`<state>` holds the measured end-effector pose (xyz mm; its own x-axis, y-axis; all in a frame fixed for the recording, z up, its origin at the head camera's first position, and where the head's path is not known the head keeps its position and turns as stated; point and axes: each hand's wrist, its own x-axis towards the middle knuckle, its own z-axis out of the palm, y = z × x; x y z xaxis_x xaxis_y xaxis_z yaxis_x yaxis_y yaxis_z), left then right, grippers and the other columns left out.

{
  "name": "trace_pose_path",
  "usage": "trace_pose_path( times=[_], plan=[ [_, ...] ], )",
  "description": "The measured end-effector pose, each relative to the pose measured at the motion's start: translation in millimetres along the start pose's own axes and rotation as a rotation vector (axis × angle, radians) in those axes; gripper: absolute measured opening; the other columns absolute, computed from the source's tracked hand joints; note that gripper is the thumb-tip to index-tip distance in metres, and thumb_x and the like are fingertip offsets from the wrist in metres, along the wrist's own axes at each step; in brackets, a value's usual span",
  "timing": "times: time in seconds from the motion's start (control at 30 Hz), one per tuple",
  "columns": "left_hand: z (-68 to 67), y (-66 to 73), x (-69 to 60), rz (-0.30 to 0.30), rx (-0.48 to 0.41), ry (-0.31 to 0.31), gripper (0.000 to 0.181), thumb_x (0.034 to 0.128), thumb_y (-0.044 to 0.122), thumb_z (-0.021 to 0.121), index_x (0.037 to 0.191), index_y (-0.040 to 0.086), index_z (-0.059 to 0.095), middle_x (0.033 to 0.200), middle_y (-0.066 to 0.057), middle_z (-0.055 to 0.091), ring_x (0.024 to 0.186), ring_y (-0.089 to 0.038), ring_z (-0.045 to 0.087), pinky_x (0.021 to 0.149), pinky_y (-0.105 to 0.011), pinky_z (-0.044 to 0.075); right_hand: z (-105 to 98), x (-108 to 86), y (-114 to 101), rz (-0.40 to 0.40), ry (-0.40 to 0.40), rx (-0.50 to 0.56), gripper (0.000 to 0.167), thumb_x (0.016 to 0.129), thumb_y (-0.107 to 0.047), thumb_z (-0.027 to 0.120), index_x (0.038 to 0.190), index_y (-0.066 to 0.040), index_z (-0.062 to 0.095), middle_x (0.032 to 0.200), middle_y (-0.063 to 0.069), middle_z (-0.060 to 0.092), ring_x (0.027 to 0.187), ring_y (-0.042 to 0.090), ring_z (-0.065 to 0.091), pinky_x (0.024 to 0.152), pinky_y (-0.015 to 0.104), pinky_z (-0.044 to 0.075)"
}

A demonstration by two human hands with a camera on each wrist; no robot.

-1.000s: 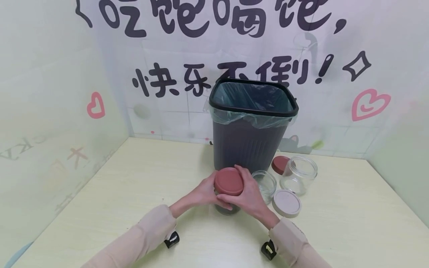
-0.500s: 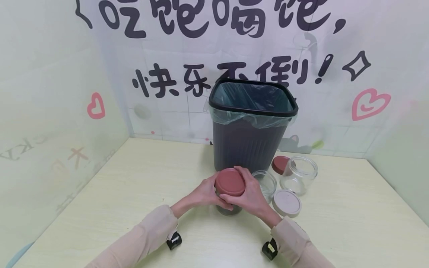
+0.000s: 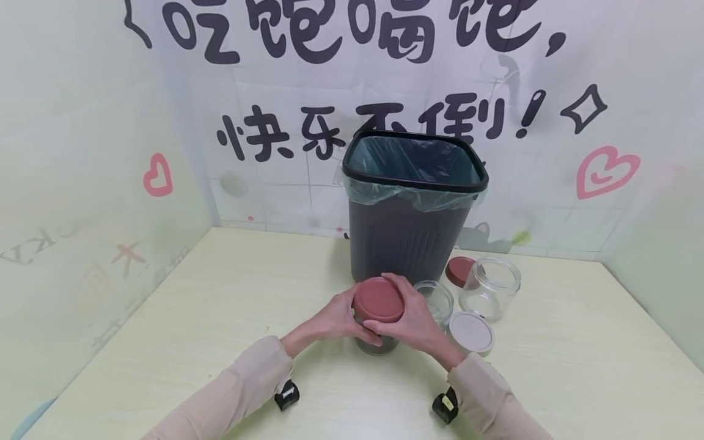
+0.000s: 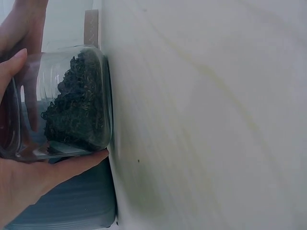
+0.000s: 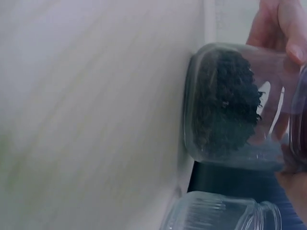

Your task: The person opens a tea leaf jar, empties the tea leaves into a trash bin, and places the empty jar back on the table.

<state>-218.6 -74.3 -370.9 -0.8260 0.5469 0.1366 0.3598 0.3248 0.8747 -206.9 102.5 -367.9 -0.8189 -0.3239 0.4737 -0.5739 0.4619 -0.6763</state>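
A clear glass jar (image 4: 79, 103) stands upright on the table, part filled with dark, curly dried bits that look like tea leaves (image 5: 225, 103). Its red lid (image 3: 378, 299) sits on the mouth. My left hand (image 3: 335, 321) grips the jar's side, with a finger reaching down near its base in the left wrist view. Curled round the lid's right edge, my right hand (image 3: 415, 324) holds it from the side, thumb in front and fingers behind. The head view hides most of the jar behind the hands.
A dark bin (image 3: 407, 235) with a plastic liner stands right behind the jar. To the right are an open glass jar (image 3: 491, 290), another glass jar (image 3: 439, 305), a white lid (image 3: 472, 332) and a second red lid (image 3: 459, 271).
The held jar and its lid have shifted very slightly right and toward me. My right hand has turned a little about the lid; the left keeps its grip.
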Motion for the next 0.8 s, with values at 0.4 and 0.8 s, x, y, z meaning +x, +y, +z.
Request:
trace_pose_path(
  times=[0.4, 0.8],
  plan=[
    [-4.1, -1.1, 2.6, 0.008, -0.019, -0.073, 0.088, 0.0603, 0.015, 0.082, 0.134, 0.01, 0.033, 0.124, -0.004, 0.048, 0.114, -0.018, 0.045, 0.093, -0.034, 0.038, -15, 7.6, 5, 0.077, -0.222, 0.139, 0.075, 0.065, -0.022, 0.079, 0.128, -0.01, 0.04, 0.117, 0.005, 0.052, 0.102, 0.02, 0.052, 0.082, 0.036, 0.046],
    [-2.6, -1.6, 2.3, 0.027, -0.039, -0.084, 0.089, 0.0622, 0.014, 0.081, 0.135, 0.01, 0.029, 0.128, -0.005, 0.045, 0.116, -0.019, 0.042, 0.095, -0.035, 0.037, -5, -2.3, -7, 0.033, -0.031, -0.158, 0.099, 0.057, -0.043, 0.079, 0.131, 0.0, 0.03, 0.116, 0.01, 0.044, 0.1, 0.021, 0.049, 0.08, 0.04, 0.046]
  ],
)
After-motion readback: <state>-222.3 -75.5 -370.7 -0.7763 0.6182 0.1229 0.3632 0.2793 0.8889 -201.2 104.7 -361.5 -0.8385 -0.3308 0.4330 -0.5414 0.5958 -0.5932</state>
